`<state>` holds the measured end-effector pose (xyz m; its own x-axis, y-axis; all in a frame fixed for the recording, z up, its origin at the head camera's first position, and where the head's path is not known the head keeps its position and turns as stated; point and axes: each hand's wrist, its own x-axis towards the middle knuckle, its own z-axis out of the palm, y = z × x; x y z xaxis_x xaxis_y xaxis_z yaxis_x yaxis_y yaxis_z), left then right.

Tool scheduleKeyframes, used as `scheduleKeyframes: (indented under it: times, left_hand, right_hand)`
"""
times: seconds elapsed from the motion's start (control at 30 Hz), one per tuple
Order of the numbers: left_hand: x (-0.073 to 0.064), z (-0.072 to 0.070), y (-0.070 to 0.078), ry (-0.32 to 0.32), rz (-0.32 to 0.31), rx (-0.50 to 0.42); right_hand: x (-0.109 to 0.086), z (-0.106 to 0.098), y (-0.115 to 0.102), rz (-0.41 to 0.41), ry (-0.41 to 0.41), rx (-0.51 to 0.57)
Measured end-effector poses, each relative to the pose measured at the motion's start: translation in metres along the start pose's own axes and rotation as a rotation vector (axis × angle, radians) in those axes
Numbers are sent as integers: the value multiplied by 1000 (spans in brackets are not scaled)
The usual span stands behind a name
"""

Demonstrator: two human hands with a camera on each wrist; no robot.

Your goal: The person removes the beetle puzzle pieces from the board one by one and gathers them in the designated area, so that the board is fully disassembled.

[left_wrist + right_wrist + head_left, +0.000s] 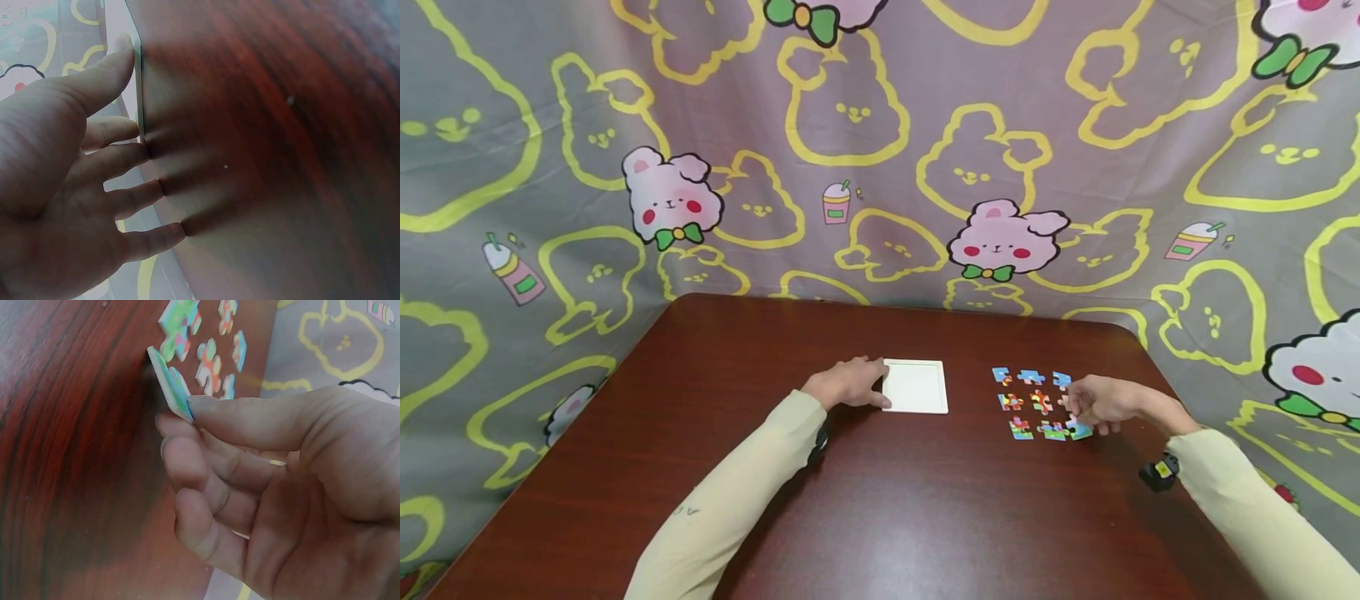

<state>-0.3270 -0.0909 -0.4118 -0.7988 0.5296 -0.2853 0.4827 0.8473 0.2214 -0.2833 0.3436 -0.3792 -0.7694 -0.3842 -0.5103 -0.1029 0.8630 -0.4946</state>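
Observation:
A white square puzzle tray with a raised rim lies on the table. My left hand rests at its left edge; in the left wrist view the fingers are spread and the thumb touches the rim. To the right, my right hand pinches a green and blue jigsaw piece between thumb and fingers, tilted up at one edge. Several other jigsaw pieces lie in loose rows to the left of this hand. Part of the right-hand column is hidden behind its fingers.
The dark red-brown wooden table spreads under both arms. A patterned curtain with cartoon bears hangs behind the table and along its sides. A black wrist camera sits under the right sleeve.

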Motion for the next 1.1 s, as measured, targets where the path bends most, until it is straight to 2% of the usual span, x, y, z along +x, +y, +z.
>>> scheduleKeyframes:
  times: [0.33,0.5,0.83,1.1]
  left_hand:
    - [-1,2,-1,-12,-8,0]
    - [-2,3,-1,-7,-5,2]
    - [-3,0,-1,2,-4,-14]
    - [-1,-1,-1,-6,-5,-5]
  right_hand:
    - [-1,10,13,60,11,90]
    - [-1,14,14,80,22,100]
    - [-2,13,9,114,42,35]
    - [-2,9,8,74,61,13]
